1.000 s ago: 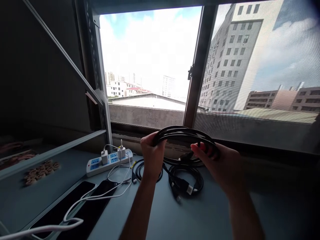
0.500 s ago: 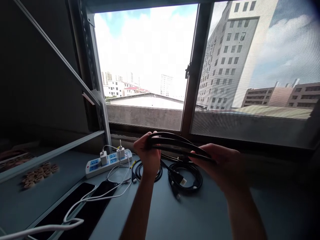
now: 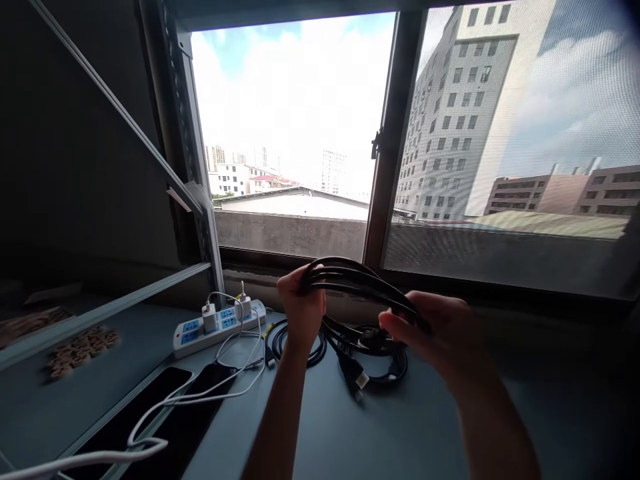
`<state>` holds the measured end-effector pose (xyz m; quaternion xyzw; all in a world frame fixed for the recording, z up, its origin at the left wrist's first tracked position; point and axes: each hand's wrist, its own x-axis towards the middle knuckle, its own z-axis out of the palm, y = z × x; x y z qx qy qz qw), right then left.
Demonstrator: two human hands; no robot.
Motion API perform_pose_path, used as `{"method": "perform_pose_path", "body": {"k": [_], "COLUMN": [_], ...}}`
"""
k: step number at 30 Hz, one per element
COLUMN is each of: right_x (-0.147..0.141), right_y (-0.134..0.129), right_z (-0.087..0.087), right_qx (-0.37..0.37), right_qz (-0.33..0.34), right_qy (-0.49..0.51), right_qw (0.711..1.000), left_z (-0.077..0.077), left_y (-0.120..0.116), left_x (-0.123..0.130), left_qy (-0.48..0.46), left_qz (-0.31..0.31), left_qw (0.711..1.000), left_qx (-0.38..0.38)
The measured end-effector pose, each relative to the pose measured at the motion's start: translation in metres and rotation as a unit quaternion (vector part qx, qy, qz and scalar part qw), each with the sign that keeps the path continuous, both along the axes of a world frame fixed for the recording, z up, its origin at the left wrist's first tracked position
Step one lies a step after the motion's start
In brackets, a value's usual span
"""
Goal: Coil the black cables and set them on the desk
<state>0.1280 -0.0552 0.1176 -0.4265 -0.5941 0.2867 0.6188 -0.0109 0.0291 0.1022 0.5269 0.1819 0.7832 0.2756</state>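
A looped black cable (image 3: 350, 273) is stretched in an arc between my hands, above the table. My left hand (image 3: 301, 293) is closed around the left end of the loops. At the right end, my right hand (image 3: 430, 320) grips the same loops, thumb toward the left. A plug with a metal tip (image 3: 354, 375) hangs below the cable. Behind it on the table lies a coiled black cable (image 3: 395, 377), partly covered by the hanging loops and plug. Another black coil (image 3: 316, 357) rests behind my left wrist.
At the left back, a white power strip (image 3: 220, 325) holds two white chargers. White cables (image 3: 200, 398) run from there across two dark flat devices (image 3: 195, 407). Small light-brown pieces (image 3: 83, 350) lie far left, beyond a metal frame (image 3: 215, 253). A window (image 3: 295, 133) stands behind the table.
Both hands have shifted slightly, with the cable's loops now more fanned out. The hanging plug has swung down and a little left.
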Motion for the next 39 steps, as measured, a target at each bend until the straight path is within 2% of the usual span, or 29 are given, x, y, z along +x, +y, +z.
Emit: {"method": "perform_pose_path", "body": {"k": [5,8,11,14,16,19,21,23,26,30,34,39], "right_x": [-0.002,-0.003,-0.001,0.006,0.014,0.023,0.026,0.024,0.016,0.007,0.007,0.008], "right_y": [0.008,0.013,0.016,0.020,0.024,0.029,0.030,0.028,0.018,0.004,0.001,0.002], "right_z": [-0.004,-0.005,-0.007,-0.008,-0.009,-0.009,-0.008,-0.007,-0.003,0.002,0.004,0.001], "right_qx": [0.034,0.040,0.055,0.089,0.097,0.083,0.063,0.038,0.019,0.009,0.010,0.030], "right_qz": [-0.075,-0.081,-0.082,-0.125,-0.154,-0.129,-0.082,-0.035,0.000,0.015,0.006,0.016], "right_qy": [-0.039,-0.025,-0.005,-0.042,-0.076,-0.069,-0.033,-0.004,0.029,0.047,0.020,-0.005], "right_qw": [0.996,0.996,0.995,0.987,0.980,0.986,0.994,0.999,0.999,0.999,1.000,0.999], "left_z": [0.004,0.004,0.007,0.012,0.015,0.016,0.015,0.014,0.014,0.017,0.021,0.026], "left_y": [0.002,0.001,-0.005,-0.015,-0.019,-0.020,-0.019,-0.017,-0.016,-0.021,-0.030,-0.042], "left_x": [-0.006,-0.005,-0.001,-0.001,-0.006,-0.016,-0.021,-0.023,-0.021,-0.020,-0.020,-0.011], "left_qy": [0.131,0.111,0.057,0.056,0.087,0.142,0.176,0.192,0.172,0.115,0.117,0.145], "left_qz": [0.016,0.041,0.018,-0.063,-0.152,-0.326,-0.393,-0.390,-0.357,-0.372,-0.408,-0.369], "left_qw": [0.986,0.989,0.996,0.993,0.977,0.920,0.887,0.885,0.902,0.907,0.890,0.894], "left_qx": [-0.104,-0.091,-0.059,-0.080,-0.120,-0.163,-0.166,-0.169,-0.169,-0.157,-0.166,-0.211]}}
